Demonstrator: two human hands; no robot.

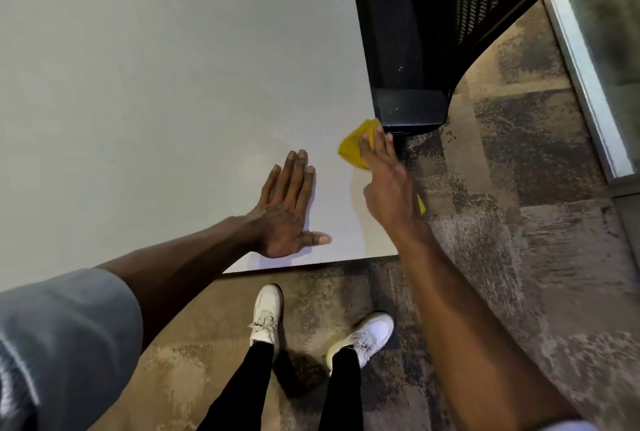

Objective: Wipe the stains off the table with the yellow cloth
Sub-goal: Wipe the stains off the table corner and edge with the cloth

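The white table (156, 84) fills the upper left, with its near right corner in front of me. The yellow cloth (354, 148) lies at the table's right edge, close to that corner, and part of it hangs past the edge under my palm. My right hand (388, 184) presses down on the cloth with fingers stretched over it. My left hand (289, 212) rests flat on the tabletop, fingers spread, just left of the cloth and holding nothing. No stain shows clearly on the surface.
A black office chair (408, 49) with a mesh back stands against the table's right edge, just beyond the cloth. Patterned carpet (519, 188) covers the floor. My white shoes (266, 316) stand below the table's front edge. A glass panel with a metal frame (588, 84) runs at far right.
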